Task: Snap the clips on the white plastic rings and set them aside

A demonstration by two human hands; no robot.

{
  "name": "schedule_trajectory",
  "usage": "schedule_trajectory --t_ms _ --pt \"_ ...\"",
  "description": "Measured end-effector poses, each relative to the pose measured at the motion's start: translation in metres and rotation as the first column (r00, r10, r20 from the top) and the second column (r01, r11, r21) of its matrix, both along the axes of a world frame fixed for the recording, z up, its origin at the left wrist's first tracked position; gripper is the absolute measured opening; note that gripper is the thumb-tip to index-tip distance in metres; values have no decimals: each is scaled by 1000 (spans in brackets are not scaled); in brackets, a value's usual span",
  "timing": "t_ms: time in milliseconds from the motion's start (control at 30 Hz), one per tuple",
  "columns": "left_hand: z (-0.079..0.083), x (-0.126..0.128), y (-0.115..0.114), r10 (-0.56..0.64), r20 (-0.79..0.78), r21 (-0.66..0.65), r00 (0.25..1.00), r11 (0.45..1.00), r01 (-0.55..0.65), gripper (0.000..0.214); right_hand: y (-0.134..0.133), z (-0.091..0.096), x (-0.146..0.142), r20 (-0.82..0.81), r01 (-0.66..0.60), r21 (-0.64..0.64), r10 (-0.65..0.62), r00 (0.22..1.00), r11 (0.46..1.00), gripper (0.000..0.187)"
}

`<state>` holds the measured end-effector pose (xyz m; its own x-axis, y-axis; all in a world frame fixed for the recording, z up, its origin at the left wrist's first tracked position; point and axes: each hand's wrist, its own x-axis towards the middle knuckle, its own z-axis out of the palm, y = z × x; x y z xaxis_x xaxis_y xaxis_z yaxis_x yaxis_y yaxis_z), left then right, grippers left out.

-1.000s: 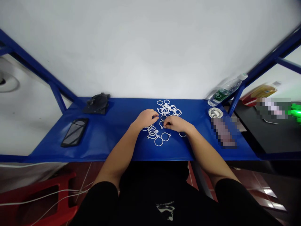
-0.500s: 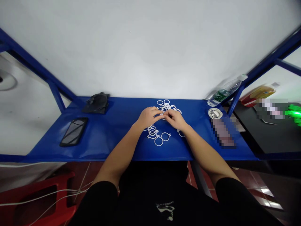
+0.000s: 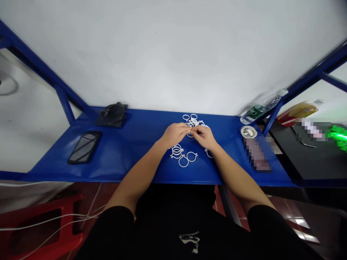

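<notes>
A heap of small white plastic rings (image 3: 193, 121) lies at the middle of the blue table (image 3: 130, 159). My left hand (image 3: 175, 133) and my right hand (image 3: 205, 136) meet above the heap, fingertips pinched together on one white ring (image 3: 192, 129). More white rings (image 3: 183, 157) lie just in front of my hands, towards me.
A black phone (image 3: 84, 146) lies at the table's left and a dark cloth bundle (image 3: 112, 113) at the back left. A water bottle (image 3: 260, 106) lies on its side at the back right beside a round metal tin (image 3: 248, 131). Blue frame struts rise on both sides.
Both hands rose from the table and came together over the heap, pinching a ring between them. The view shifted slightly.
</notes>
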<state>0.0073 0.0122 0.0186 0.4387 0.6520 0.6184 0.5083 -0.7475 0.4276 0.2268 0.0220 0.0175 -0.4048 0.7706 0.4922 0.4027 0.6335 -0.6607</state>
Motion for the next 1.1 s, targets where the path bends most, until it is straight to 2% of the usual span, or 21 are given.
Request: schedule_trajectory --t_ms 133,233,333,433,500,600,800,1100 --pt "0 3 -1 78 82 -25 994 997 -76 16 -2 0 -1 -72 44 6 -43 996 999 17" --pt "1 6 -3 120 196 -113 973 989 -99 12 -4 2 -1 -126 38 -19 -40 991 999 22" --pt "4 7 -4 146 313 -264 938 962 -62 18 -5 7 -1 -110 18 6 -17 994 1000 21" --pt "6 7 -5 165 384 -446 908 894 26 27 -7 11 -1 -101 34 -23 -36 994 999 23" --pt "7 8 -5 139 405 -517 904 850 101 29 -7 12 0 -95 53 -68 -60 994 996 27" --pt "8 8 -5 94 408 -544 908 824 159 29 -8 14 0 -85 62 -118 -72 994 991 32" --pt "5 6 -3 73 430 -545 900 816 194 28 -8 13 -1 -144 11 -202 -41 989 979 34" --pt "3 7 -2 66 472 -563 879 790 243 28 -6 10 -5 -296 -98 -386 -22 955 917 40"
